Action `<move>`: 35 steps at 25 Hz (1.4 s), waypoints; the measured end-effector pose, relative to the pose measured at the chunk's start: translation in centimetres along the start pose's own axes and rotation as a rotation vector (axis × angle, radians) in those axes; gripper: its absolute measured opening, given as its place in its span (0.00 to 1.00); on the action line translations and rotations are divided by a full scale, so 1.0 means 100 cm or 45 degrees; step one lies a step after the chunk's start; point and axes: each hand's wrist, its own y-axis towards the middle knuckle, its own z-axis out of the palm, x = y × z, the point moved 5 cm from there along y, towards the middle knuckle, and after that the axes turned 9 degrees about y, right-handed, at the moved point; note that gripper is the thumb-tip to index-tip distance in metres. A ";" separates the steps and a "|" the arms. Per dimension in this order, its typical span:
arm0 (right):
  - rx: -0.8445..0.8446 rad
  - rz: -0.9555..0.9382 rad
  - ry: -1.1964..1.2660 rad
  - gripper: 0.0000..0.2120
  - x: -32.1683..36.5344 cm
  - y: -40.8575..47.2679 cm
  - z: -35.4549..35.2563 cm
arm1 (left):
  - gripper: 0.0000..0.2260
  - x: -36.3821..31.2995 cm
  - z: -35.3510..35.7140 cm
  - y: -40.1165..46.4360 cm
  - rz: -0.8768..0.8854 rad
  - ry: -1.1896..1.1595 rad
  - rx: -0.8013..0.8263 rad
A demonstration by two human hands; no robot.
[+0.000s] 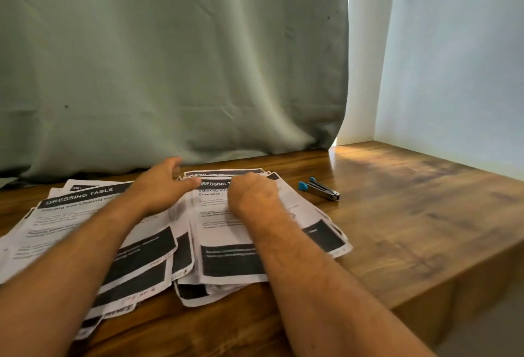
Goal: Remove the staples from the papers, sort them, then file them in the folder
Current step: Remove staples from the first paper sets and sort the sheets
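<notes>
Two loose heaps of papers [158, 243] lie side by side on my wooden surface [397, 214]. My right hand [252, 195] rests curled on the heap nearer the staple remover [319, 188]; whether it pinches a sheet I cannot tell. My left hand [158, 186] hovers over the seam between the heaps, its grip wide, thumb out. Beyond the papers hangs a green curtain [170, 58].

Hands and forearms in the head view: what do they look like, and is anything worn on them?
Both forearms are bare as far as the frame shows: no sleeves, gloves, watch or bracelet. The left hand and the right hand carry no rings that I can make out, though the fingers are partly hidden. Fine hair shows on both forearms.
</notes>
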 end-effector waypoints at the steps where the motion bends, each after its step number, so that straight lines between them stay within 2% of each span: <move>1: -0.008 -0.004 0.049 0.12 0.003 0.001 0.002 | 0.30 -0.005 0.010 0.009 -0.048 0.114 0.072; 3: -0.014 -0.016 0.111 0.12 0.006 0.003 0.005 | 0.26 -0.009 0.033 0.012 -0.080 0.304 0.146; 6: -0.005 -0.044 0.094 0.14 0.006 0.009 0.008 | 0.30 -0.001 0.051 0.014 0.003 0.429 0.188; 11: 0.198 0.000 0.139 0.25 0.011 0.019 0.023 | 0.32 0.012 0.056 0.022 0.003 0.549 0.268; 16: 0.325 0.019 0.139 0.30 0.007 0.026 0.028 | 0.34 0.005 0.059 0.026 0.054 0.414 0.209; 22: 0.285 0.003 0.176 0.31 0.005 0.029 0.029 | 0.32 0.010 0.065 0.028 -0.022 0.438 0.256; 26: 0.280 -0.007 0.203 0.30 0.007 0.029 0.030 | 0.35 0.001 0.054 0.024 0.027 0.276 0.086; 28: 0.286 -0.003 0.223 0.29 0.007 0.029 0.030 | 0.37 -0.003 0.045 0.025 -0.006 0.100 -0.069; 30: 0.273 0.002 0.277 0.28 0.007 0.027 0.028 | 0.36 -0.001 0.039 0.027 -0.101 -0.137 -0.141; 32: 0.183 -0.025 0.358 0.27 0.009 0.025 0.019 | 0.29 0.002 0.035 0.027 -0.199 -0.410 -0.123; 35: -0.207 -0.139 0.498 0.25 0.012 0.021 -0.007 | 0.11 0.006 0.029 0.019 -0.313 -0.797 -0.111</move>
